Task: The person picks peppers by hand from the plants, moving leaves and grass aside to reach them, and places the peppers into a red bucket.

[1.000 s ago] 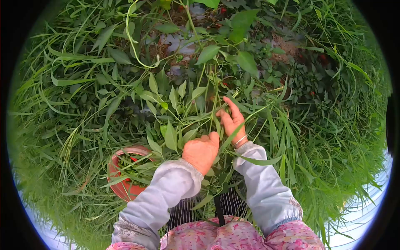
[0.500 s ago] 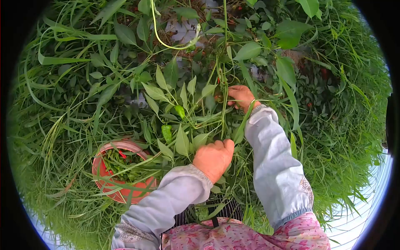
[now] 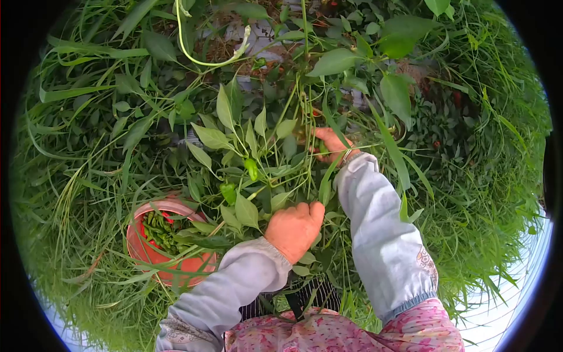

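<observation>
Reaching into the plant (image 3: 211,138), the right hand (image 3: 331,144) sits at one o'clock from the left hand (image 3: 293,230). Leaves hide its fingers, so its grip cannot be told. The left hand is curled tight around stems (image 3: 307,176). Two green peppers (image 3: 251,169) hang at eleven o'clock from it. The bucket (image 3: 141,249), at eight o'clock, holds more peppers.

Ground (image 3: 76,193): covered by long grass (image 3: 481,193), blades lying in all directions; soil hidden almost everywhere. Pale patch (image 3: 264,50) near top edge: bare soil or sheeting, cannot tell which. Red bucket (image 3: 176,267) stands on ground at lower left, grass blades across rim; green peppers (image 3: 157,230) inside. Pepper plant (image 3: 234,129) rises just beside bucket; base hidden by leaves.
</observation>
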Available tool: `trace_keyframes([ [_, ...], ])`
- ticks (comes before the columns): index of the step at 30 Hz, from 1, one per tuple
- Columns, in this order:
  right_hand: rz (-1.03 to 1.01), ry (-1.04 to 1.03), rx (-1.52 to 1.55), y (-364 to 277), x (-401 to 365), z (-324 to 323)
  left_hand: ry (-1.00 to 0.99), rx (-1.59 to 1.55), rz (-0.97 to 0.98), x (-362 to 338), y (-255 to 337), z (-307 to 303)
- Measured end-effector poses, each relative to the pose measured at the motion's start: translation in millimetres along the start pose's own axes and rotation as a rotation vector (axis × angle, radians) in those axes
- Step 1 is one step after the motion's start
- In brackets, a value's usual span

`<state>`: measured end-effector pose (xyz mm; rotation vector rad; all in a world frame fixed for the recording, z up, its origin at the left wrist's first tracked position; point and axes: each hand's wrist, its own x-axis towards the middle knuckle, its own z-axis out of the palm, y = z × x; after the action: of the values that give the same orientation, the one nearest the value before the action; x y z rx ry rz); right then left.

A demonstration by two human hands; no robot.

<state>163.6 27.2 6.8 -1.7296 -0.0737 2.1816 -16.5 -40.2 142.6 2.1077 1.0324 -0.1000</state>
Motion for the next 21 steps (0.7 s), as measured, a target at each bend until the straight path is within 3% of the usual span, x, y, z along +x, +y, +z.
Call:
trace_keyframes([
  [4, -0.016, -0.057, 0.008, 16.4, 28.8, -4.7, -0.005, 0.001, 0.006, -0.7, -0.2, 1.2],
  [8, -0.069, 0.031, 0.176, 21.5, 27.7, 6.5, 0.017, -0.031, 0.004, -3.9, -3.5, 2.3],
  [13, -0.203, -0.198, 0.511, 48.2, 28.3, -11.6, 0.069, -0.068, 0.010, -8.5, -13.8, 2.6],
  [18, -0.193, -0.030, 0.427, 52.3, 20.3, -7.5, 0.031, -0.010, 0.028, -8.5, -14.8, 6.1],
  [20, -0.154, 0.222, 0.264, 39.0, 6.5, -4.4, 0.039, -0.005, 0.024, -9.8, -13.0, 9.9],
  [21, -0.278, 0.358, 0.147, 37.9, 4.4, -2.6, 0.048, 0.001, 0.023, -7.1, -10.3, 11.3],
])
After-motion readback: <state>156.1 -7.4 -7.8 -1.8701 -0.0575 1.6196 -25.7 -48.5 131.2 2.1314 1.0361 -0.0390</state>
